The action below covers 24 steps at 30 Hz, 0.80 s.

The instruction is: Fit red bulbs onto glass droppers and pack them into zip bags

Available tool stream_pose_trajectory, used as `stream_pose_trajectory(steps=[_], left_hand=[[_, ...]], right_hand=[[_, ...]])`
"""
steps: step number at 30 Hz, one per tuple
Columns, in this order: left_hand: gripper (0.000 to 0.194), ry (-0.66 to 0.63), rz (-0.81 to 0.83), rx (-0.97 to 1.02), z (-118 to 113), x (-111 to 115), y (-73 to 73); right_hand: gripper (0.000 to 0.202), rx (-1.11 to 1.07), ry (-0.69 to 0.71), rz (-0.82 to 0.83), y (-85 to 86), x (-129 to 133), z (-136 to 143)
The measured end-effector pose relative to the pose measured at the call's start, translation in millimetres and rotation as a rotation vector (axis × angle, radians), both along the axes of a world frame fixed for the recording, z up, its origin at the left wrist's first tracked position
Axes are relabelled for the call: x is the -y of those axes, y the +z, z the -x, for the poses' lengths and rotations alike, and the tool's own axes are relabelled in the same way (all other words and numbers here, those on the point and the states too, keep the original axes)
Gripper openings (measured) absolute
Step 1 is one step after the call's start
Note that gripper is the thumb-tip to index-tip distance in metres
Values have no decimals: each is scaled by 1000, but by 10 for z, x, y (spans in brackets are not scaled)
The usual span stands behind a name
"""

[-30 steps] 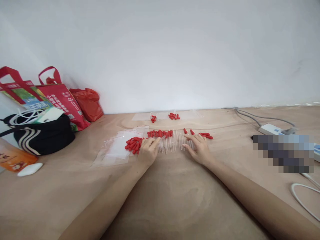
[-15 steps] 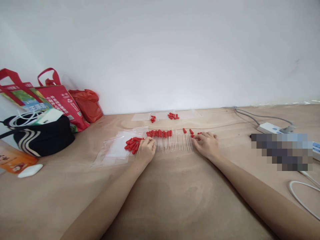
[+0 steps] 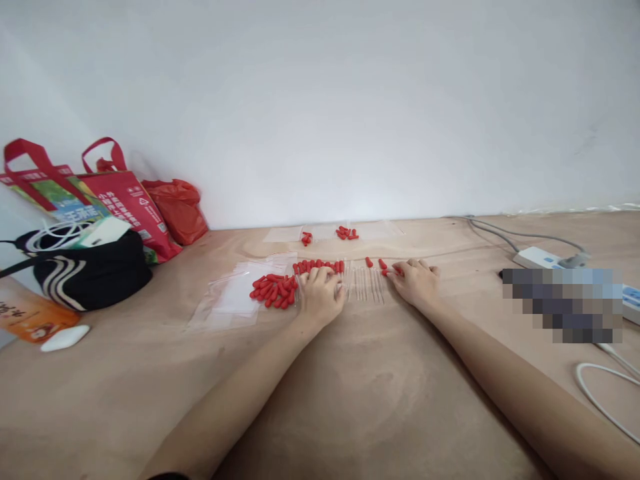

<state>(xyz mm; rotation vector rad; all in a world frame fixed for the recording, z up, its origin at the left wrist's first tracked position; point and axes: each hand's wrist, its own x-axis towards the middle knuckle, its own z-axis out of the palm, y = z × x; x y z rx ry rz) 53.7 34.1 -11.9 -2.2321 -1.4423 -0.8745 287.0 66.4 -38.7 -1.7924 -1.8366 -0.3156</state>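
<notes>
My left hand (image 3: 321, 297) is over the row of clear glass dropper tubes, palm down, fingers curved and a little apart. It hides the lower part of several tubes capped with red rubber bulbs (image 3: 318, 265). To its left lies a pile of loose red bulbs (image 3: 273, 291), partly on clear zip bags (image 3: 235, 293). Bare glass tubes (image 3: 369, 283) lie side by side between my hands. At their right end, my right hand (image 3: 416, 283) has its thumb and fingertips closed at a red rubber bulb (image 3: 397, 270). Other loose bulbs (image 3: 382, 264) lie just beyond it.
Farther back are small groups of red bulbs (image 3: 346, 233) by flat clear bags (image 3: 285, 234) near the wall. Shopping bags (image 3: 133, 207), a black bag (image 3: 95, 273) and a white object (image 3: 65, 339) stand left. A power strip (image 3: 537, 257) with cables is at right.
My left hand has moved right from the loose pile onto the capped tubes, uncovering more of the pile. My right hand has shifted only slightly. The view has turned a little left.
</notes>
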Motion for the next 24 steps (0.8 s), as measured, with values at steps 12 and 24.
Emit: stream_pose_trajectory(steps=[12, 24], left_hand=[[10, 95, 237, 27, -782, -364, -71], [33, 279, 403, -29, -968, -325, 113]], right_hand=[[18, 27, 102, -29, -65, -69, 13], [30, -86, 68, -187, -18, -14, 50]])
